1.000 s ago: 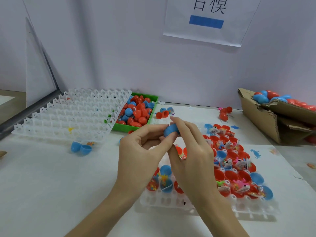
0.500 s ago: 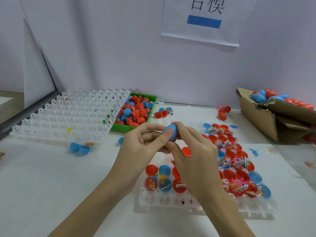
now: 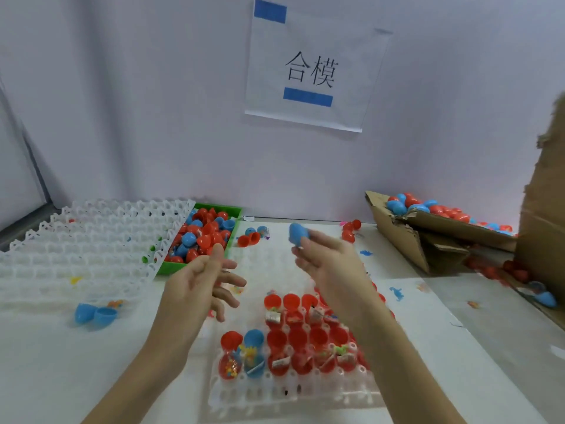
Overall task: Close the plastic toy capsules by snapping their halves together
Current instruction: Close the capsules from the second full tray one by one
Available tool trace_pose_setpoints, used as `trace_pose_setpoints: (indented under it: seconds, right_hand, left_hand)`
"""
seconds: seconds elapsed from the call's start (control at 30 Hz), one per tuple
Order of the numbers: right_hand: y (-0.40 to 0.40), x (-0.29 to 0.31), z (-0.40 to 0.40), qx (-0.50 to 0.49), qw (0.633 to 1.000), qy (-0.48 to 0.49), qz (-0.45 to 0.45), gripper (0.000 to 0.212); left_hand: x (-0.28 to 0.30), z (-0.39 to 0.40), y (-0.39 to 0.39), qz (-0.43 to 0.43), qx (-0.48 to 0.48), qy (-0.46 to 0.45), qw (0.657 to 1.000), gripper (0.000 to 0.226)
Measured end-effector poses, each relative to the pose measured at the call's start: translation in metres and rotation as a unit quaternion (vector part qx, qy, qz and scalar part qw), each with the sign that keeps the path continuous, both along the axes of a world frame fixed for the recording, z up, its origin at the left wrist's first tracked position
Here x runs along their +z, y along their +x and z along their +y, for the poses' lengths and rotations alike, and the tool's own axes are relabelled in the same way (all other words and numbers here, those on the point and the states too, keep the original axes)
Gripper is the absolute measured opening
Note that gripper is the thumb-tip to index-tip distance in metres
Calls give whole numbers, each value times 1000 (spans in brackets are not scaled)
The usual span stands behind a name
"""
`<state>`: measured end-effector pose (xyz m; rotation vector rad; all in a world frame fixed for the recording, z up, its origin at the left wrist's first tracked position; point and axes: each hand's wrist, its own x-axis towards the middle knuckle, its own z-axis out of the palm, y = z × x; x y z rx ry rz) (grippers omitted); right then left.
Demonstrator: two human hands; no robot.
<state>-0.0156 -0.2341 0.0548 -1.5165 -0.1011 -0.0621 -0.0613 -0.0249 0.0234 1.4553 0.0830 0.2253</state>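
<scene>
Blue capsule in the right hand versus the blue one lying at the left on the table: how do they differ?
The blue capsule in the right hand looks closed, halves together, held up off the table by the fingertips. The blue capsule on the table lies open, its two halves side by side, untouched. The left hand holds nothing. Both capsules are the same blue plastic.

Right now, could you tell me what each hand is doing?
Left hand: open, fingers relaxed, holding nothing.
Right hand: gripping a blue capsule.
</scene>
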Motion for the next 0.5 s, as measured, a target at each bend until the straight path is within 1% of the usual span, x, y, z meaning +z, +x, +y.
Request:
trace_pose_setpoints:
  seconds: [0.03,0.07,0.1,0.13,0.17,0.2,0.23,0.27,0.3,0.33,0.37,0.43,0.47,0.5]
  right_hand:
    - [14,17,-19,8,984,179,21,27]
    - [26,33,-39,13,926,374,41,25]
    - [39,43,-57,8,866,499,43,25]
    - [49,49,-72,-6,849,526,41,28]
    - [59,49,-82,-27,875,481,42,31]
    - [69,44,-88,-51,920,385,45,33]
    - [77,35,-90,-82,965,246,43,29]
    - [84,25,-91,-120,989,80,39,23]
    - [92,13,-91,-165,982,-83,28,18]
    - [100,3,-92,-201,956,-215,9,17]
    - [106,-5,-92,-211,926,-313,-7,18]
    - [117,-16,-92,-190,879,-436,-38,21]
    - [121,-19,-92,-170,863,-473,-46,21]
    - [127,-21,-92,-144,857,-492,-45,21]
  left_hand:
    - [1,2,0,-2,3,-8,1000,55]
    - [1,4,0,-3,3,-11,1000,53]
    - [2,5,0,-3,1,-9,1000,51]
    - [2,6,0,-3,-2,-7,1000,49]
    - [2,6,0,-3,-6,-7,1000,49]
    - [3,5,0,-4,-11,-8,1000,49]
    - [3,5,0,-4,-13,-10,1000,49]
    - [3,5,0,-5,-13,-11,1000,50]
    - [3,5,0,-7,-12,-10,1000,50]
    - [2,5,0,-9,-12,-8,1000,50]
    - [1,5,0,-12,-12,-7,1000,50]
    - [1,6,1,-20,-15,-6,1000,49]
    - [0,7,2,-23,-16,-6,1000,49]
    - [0,7,2,-24,-16,-5,1000,48]
